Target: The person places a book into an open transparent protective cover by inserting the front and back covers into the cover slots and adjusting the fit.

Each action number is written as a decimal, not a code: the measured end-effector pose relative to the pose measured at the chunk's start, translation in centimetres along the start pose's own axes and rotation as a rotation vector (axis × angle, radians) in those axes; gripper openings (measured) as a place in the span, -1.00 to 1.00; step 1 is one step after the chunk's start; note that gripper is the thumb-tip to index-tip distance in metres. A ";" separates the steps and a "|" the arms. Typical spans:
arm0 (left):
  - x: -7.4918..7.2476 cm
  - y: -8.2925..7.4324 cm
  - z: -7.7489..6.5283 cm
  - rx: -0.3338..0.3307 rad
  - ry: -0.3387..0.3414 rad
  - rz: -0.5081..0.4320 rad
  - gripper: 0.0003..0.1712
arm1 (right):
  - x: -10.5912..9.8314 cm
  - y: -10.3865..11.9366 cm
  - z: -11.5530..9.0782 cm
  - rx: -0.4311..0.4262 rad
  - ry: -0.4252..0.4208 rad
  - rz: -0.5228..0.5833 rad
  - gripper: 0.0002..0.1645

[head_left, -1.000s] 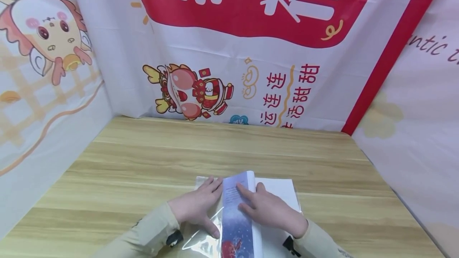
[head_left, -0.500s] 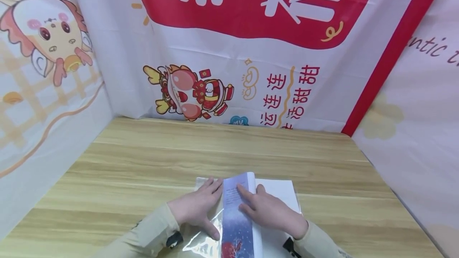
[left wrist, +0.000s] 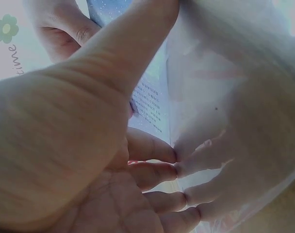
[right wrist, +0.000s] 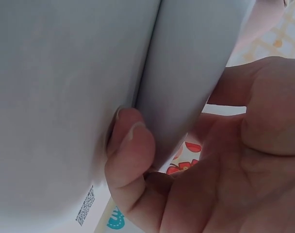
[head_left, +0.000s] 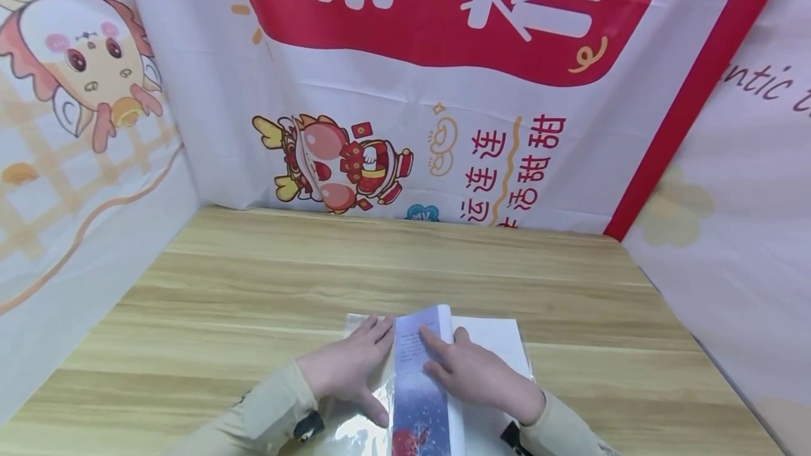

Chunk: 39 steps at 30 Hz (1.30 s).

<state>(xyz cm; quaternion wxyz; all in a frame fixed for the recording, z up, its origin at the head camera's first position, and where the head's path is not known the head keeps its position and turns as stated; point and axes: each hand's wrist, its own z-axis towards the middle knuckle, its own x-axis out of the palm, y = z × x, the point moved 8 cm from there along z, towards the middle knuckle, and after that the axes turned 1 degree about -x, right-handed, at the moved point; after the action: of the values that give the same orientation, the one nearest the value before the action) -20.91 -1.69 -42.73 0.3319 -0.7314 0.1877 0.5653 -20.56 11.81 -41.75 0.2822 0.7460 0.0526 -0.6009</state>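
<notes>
A thin book lies at the table's front edge, its blue-purple snowy cover [head_left: 415,389] bent over into a narrow strip and a white page [head_left: 494,335] showing to the right. My right hand [head_left: 478,370] holds that bent cover, index finger and thumb on the printed face. In the right wrist view, other fingers [right wrist: 130,145] curl into the fold beside the white sheet [right wrist: 55,97]. My left hand [head_left: 347,369] is spread over a clear plastic cover [head_left: 362,436] left of the strip. Its straight fingertips [left wrist: 159,174] press the glossy plastic along the book's edge in the left wrist view.
The wood-grain table [head_left: 253,266] extends behind and to both sides of the book. A white printed cloth [head_left: 355,90] hangs along the back edge, with more cloth walls [head_left: 82,181] at the left and right.
The clear plastic near my left thumb has shifted slightly, and its glare has changed shape. Both hands and the bent cover stay almost where they were.
</notes>
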 end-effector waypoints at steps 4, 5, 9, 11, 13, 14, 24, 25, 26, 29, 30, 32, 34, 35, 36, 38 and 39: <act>0.2 0.0 0.0 -0.002 -0.007 0.020 0.50 | 0.0 0.0 -0.1 -0.006 0.001 -0.009 -0.30; 0.2 0.0 0.1 -0.001 -0.010 0.027 0.50 | 0.0 0.0 -0.1 -0.006 0.001 -0.007 -0.30; 0.3 0.0 0.1 -0.004 -0.011 0.031 0.50 | 0.1 0.0 -0.2 0.001 0.004 0.009 -0.29; 0.3 0.0 0.1 -0.004 -0.006 0.033 0.50 | 0.1 0.0 -0.2 0.005 0.004 0.009 -0.29; 0.3 0.0 0.1 -0.004 -0.003 0.032 0.50 | 0.0 0.1 -0.2 0.006 0.003 0.005 -0.30; 0.2 0.0 0.0 -0.002 -0.005 0.035 0.50 | 0.0 0.1 -0.2 0.007 0.002 0.004 -0.30; 0.4 0.0 0.1 -0.006 -0.008 0.045 0.52 | 0.1 0.2 -0.2 -0.014 -0.004 -0.007 -0.31; 0.4 -0.1 0.1 -0.001 -0.012 0.050 0.52 | 0.2 0.2 -0.2 -0.020 -0.003 -0.012 -0.31; 0.4 -0.1 0.1 0.002 -0.016 0.054 0.51 | 0.2 0.2 -0.2 -0.024 -0.002 -0.018 -0.31; 0.4 -0.1 0.1 0.002 -0.022 0.051 0.51 | 0.2 0.3 -0.1 -0.049 -0.012 -0.038 -0.31; 0.4 -0.1 0.1 0.000 -0.023 0.049 0.50 | 0.1 0.3 -0.1 -0.053 -0.014 -0.040 -0.31; 0.3 -0.1 0.0 -0.007 -0.021 0.038 0.50 | 0.0 0.3 -0.1 -0.063 -0.020 -0.031 -0.31; 0.3 -0.1 0.0 -0.013 -0.015 0.027 0.51 | -0.2 0.3 -0.1 -0.076 -0.019 -0.009 -0.32; 0.4 -0.1 0.0 -0.015 -0.012 0.025 0.52 | -0.2 0.3 -0.1 -0.081 -0.011 0.003 -0.32; 0.4 -0.1 0.0 -0.016 -0.010 0.024 0.52 | -0.3 0.2 -0.2 -0.084 0.002 0.017 -0.33; 0.4 -0.1 0.0 -0.015 -0.010 0.028 0.53 | -0.5 0.1 -0.3 -0.089 0.032 0.062 -0.34; 0.3 -0.1 0.0 -0.014 -0.012 0.029 0.53 | -0.5 0.0 -0.3 -0.086 0.051 0.087 -0.32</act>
<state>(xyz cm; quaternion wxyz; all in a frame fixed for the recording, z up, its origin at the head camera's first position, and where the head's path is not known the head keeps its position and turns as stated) -20.72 -1.61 -43.02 0.3198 -0.7275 0.1924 0.5758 -20.42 12.08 -41.20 0.3383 0.7499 0.0533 -0.5660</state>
